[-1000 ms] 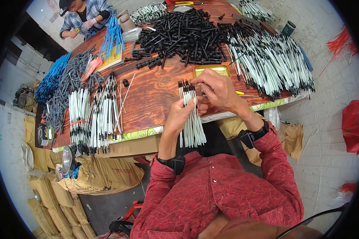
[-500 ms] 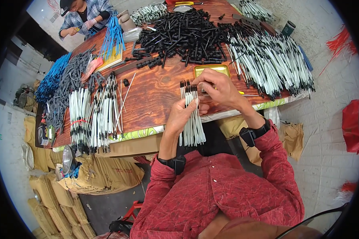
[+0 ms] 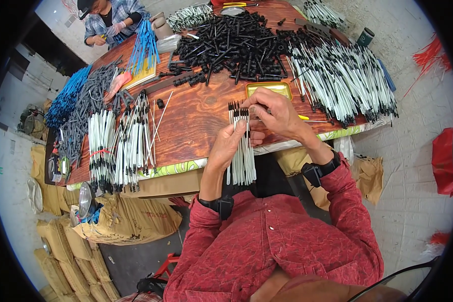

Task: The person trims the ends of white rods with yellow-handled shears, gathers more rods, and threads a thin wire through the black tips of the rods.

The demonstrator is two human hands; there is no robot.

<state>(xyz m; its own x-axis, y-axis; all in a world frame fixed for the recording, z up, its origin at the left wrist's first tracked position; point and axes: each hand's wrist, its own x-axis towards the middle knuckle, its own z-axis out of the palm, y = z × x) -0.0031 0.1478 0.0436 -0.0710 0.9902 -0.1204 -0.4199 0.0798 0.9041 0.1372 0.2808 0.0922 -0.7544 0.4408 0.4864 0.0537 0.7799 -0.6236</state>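
The left hand point(image 3: 230, 146) hides part of the white rods point(image 3: 242, 151).

Black parts heap point(image 3: 236, 45), yellow tray point(image 3: 270, 89), blue rods point(image 3: 65, 98) — brown sacks point(image 3: 121, 219) below.

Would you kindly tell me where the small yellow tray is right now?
In the head view, the small yellow tray lies on the wooden table, just beyond the right hand, below the heap of black parts.

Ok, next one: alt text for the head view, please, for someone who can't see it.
A person in a red shirt holds a bundle of white rods with black tips upright in the left hand, while the right hand fingers its top. Ahead, a wooden table carries a pile of black parts, more white rods and a yellow tray.
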